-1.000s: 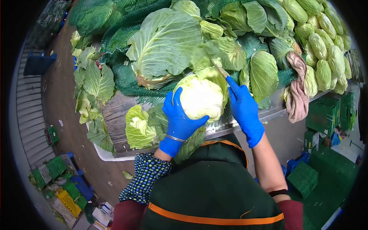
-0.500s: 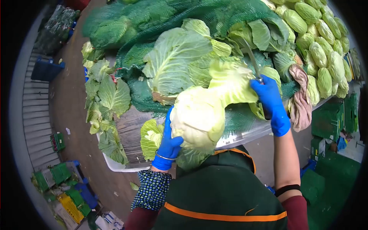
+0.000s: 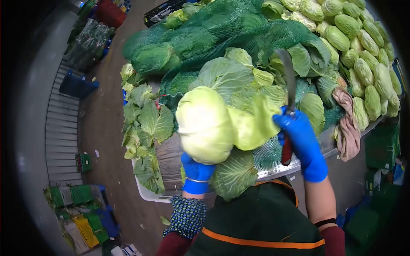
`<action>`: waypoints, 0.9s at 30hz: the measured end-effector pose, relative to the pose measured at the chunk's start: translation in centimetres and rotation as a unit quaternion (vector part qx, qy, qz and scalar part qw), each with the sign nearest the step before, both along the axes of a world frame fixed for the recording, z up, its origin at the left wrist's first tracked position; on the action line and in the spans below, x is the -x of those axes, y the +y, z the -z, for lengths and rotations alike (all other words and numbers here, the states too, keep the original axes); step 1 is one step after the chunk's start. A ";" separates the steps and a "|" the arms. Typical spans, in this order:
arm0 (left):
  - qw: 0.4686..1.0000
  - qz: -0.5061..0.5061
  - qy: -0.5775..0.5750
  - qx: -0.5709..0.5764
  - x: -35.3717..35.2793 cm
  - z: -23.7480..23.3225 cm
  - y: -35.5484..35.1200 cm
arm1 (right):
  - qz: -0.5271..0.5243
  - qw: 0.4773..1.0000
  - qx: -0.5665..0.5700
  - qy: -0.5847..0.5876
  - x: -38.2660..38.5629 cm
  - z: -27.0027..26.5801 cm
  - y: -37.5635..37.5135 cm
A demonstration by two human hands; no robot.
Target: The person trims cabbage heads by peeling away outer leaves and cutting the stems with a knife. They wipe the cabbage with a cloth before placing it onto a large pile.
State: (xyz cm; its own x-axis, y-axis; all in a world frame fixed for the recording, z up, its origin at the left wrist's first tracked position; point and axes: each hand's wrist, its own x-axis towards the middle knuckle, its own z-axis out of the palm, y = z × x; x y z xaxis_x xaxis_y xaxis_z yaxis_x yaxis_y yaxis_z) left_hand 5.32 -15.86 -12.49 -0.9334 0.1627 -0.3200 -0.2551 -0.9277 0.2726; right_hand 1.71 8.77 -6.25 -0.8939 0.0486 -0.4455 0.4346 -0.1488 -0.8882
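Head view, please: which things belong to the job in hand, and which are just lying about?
In hand: cabbage, held up by left hand; knife, gripped by right hand; loose outer leaf, against that hand.
Lying about: cut leaves, green net, cloth, stacked cabbages.

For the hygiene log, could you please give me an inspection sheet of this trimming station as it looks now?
Surface: steel table, mostly covered with produce.
Job's things: pale cabbage lifted, one outer leaf peeled aside; knife blade up.
Clutter: loose leaves, cloth, netted cabbages.
Hands: left hand holds the cabbage from below; right hand grips the knife.
Cables: nothing seen.
Surroundings: trimmed cabbages stacked; crates on floor.
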 end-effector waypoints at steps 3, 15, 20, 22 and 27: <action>0.630 0.025 0.208 0.748 -2.0 1.9 2.2 | 0.065 0.994 0.081 -0.045 1.4 4.1 3.8; 0.975 0.143 0.080 0.148 1.0 -2.9 1.3 | -0.052 0.985 0.072 0.146 -0.5 0.0 -0.4; 0.953 0.216 0.083 0.197 0.3 -0.7 1.7 | -0.009 0.930 0.355 0.092 -5.7 8.4 1.0; 0.919 0.206 0.123 0.314 0.8 -3.4 2.8 | 0.094 0.898 0.423 0.075 -6.6 6.9 -0.1; 0.964 0.184 -0.133 0.138 -4.8 1.0 2.6 | 0.054 0.938 0.319 0.124 -8.0 8.6 0.5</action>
State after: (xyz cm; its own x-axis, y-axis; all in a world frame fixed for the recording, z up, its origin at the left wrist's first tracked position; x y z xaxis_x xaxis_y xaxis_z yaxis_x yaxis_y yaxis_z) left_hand 10.07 -13.27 -13.53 -0.7078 0.3420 -0.6180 -0.6479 -0.6630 0.3751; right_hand 9.69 9.27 -14.87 -0.9792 -0.0616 -0.1931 0.1781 -0.7161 -0.6748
